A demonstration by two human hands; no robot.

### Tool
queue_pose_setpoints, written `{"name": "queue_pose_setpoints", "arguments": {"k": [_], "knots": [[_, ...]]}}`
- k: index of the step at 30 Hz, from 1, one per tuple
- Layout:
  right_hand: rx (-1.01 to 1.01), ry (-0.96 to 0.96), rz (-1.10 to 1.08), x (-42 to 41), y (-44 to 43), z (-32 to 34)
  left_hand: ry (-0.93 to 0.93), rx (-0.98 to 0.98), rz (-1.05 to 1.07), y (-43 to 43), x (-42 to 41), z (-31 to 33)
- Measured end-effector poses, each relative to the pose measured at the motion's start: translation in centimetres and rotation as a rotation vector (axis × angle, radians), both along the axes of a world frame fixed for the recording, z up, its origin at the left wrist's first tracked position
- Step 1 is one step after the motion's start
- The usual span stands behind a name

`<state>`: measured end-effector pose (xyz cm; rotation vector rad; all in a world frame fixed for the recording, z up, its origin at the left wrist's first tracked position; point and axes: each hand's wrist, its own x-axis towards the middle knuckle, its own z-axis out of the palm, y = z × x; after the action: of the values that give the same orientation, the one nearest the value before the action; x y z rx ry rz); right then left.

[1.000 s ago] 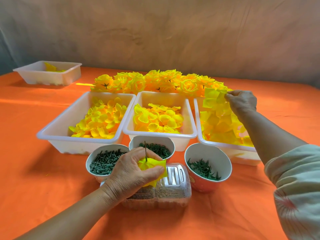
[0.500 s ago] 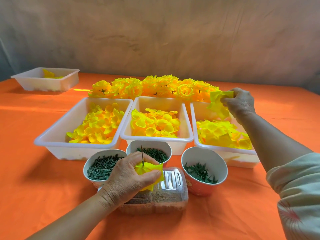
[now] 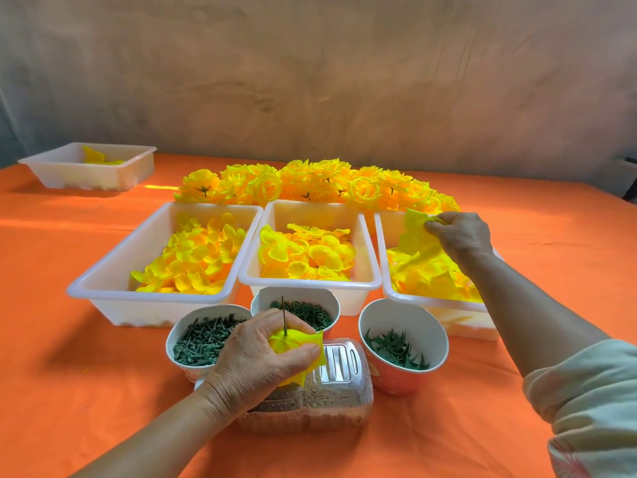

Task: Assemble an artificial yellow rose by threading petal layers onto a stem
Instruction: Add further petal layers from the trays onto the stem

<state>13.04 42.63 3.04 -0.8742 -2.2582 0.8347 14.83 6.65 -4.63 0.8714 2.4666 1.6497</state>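
My left hand [image 3: 256,357] grips a partly built yellow rose [image 3: 298,345] above the clear plastic box [image 3: 327,395]; its thin green stem [image 3: 284,317] sticks straight up between my fingers. My right hand [image 3: 462,234] reaches over the right white bin [image 3: 406,298] and pinches a yellow petal layer [image 3: 415,222] by its edge, lifted above the pile of petal layers [image 3: 427,270].
Left bin [image 3: 103,288] and middle bin [image 3: 310,281] hold yellow petals. Three cups hold green parts: pegs [image 3: 203,339], rings [image 3: 306,310], calyxes [image 3: 396,350]. Finished roses [image 3: 310,184] lie behind the bins. A white tray [image 3: 89,167] stands far left on the orange cloth.
My right hand has come down toward the right bin's pile with the petal layer still pinched. My left hand holds the rose in the same place.
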Motion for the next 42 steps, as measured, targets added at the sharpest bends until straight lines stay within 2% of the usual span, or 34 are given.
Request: {"name": "queue_pose_setpoints", "arguments": {"k": [5, 10, 14, 19, 22, 28, 31, 33, 35, 38, 42], "knots": [[0.109, 0.002, -0.074, 0.5, 0.0, -0.2, 0.003, -0.004, 0.0, 0.1, 0.0, 0.1], [-0.023, 0.083, -0.168, 0.6, 0.2, 0.8, 0.006, 0.004, -0.004, 0.0, -0.1, 0.0], [-0.088, 0.109, -0.141, 0.5, 0.0, 1.5, 0.005, 0.01, -0.006, 0.0, -0.1, 0.1], [-0.546, 0.297, 0.078, 0.3, -1.9, 1.7, -0.008, -0.004, -0.01, 0.0, 0.2, 0.7], [-0.688, 0.326, 0.202, 0.2, -3.0, 1.9, -0.045, -0.035, -0.079, -0.2, 0.0, 1.4], [-0.63, 0.317, 0.222, -0.1, -4.9, 1.9, -0.088, -0.12, -0.291, -2.3, -1.5, 3.0], [-0.628, 0.307, 0.264, 0.0, -6.0, 1.5, -0.188, 0.086, -0.283, -3.5, -3.2, 4.6], [-0.626, 0.304, 0.336, -0.1, -7.0, 1.2, -0.335, 0.285, -0.207, -4.2, -4.9, 5.6], [-0.654, 0.29, 0.443, -0.2, -8.4, 1.0, -0.458, 0.399, -0.105, -4.3, -6.5, 6.4], [-0.653, 0.242, 0.562, -0.6, -11.1, 0.8, -0.531, 0.324, -0.019, -1.9, -8.1, 7.2], [-0.587, 0.188, 0.671, -1.2, -13.8, 0.3, -0.596, 0.158, -0.145, 2.5, -8.4, 8.1]]}}
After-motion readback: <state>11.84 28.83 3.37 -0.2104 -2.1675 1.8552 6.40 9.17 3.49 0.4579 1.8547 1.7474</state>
